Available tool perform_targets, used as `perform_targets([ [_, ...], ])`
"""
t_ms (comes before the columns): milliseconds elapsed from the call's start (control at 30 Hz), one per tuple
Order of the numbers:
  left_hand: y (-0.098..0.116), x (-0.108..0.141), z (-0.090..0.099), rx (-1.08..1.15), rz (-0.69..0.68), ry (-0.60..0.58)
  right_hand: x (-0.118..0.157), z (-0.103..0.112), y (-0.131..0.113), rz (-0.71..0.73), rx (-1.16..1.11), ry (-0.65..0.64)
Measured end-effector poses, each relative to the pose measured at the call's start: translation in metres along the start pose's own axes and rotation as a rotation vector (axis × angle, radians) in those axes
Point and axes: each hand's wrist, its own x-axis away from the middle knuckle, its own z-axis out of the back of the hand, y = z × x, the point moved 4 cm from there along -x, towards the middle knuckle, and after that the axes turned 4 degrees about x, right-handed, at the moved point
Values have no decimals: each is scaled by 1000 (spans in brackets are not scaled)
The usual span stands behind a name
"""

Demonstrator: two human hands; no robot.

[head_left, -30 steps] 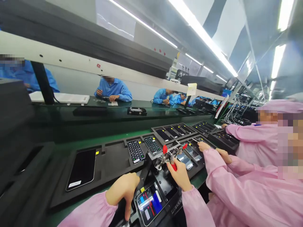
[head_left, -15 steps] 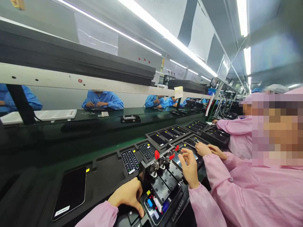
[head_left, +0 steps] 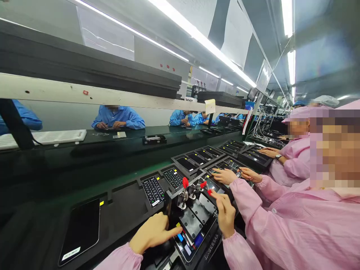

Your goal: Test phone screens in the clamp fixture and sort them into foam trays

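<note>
The right hand [head_left: 225, 215] has come in from the air to the red handle [head_left: 209, 192], a fingertip at its end, though whether its grip is pinching cannot be told; the left hand [head_left: 152, 233], its grip spread, now reaches one finger to the yellow tab [head_left: 178, 225] at the phone's far left corner. The phone [head_left: 188, 249] lies in the jig [head_left: 211, 243], partly under the lowered plates [head_left: 191, 223], so both hands seem to be attending to how it is seated and clamped. Beyond, on the tabletop [head_left: 135, 174], a tray [head_left: 120, 195] holds more phones [head_left: 152, 191].
</note>
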Motion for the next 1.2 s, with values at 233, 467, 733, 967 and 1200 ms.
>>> perform_targets([
  [233,13,5,1,-158,-17,30,7,-14,-1,-41,27,-268],
  [467,6,2,0,-158,-34,5,-17,-18,14,-280,-283,-87],
  [733,11,4,2,-165,-34,10,-22,-51,40,-468,-366,-239],
  [967,11,4,1,-171,-22,3,-19,-49,39,-458,-360,-287],
  [1200,13,4,2,-173,9,24,-19,-49,40,-417,-322,-303],
])
